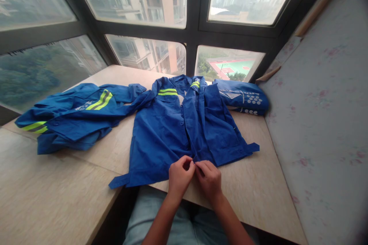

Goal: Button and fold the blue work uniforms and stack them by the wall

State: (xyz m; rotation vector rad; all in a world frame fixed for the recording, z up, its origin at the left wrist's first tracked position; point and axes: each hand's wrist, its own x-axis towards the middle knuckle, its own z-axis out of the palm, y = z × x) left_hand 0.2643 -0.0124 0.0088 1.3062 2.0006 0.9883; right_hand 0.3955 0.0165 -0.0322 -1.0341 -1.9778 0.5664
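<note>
A blue work jacket point(161, 134) with yellow-green reflective stripes lies spread on the ledge, its collar toward the window and its hem toward me. At the bottom of its front opening, my left hand point(180, 174) pinches the hem edge between thumb and forefinger. Right beside it, my right hand point(209, 179) pinches the other front edge, the fingertips of both hands nearly touching. Whatever small part sits between the fingertips is hidden. A waist tab sticks out at each lower side of the jacket.
Another blue garment point(77, 115) with reflective stripes lies crumpled at the left. A folded blue bundle point(244, 97) with white print rests at the back right. Windows point(138, 0) rise behind the stone ledge point(244, 183), and a flowered wall point(322, 122) borders the right side.
</note>
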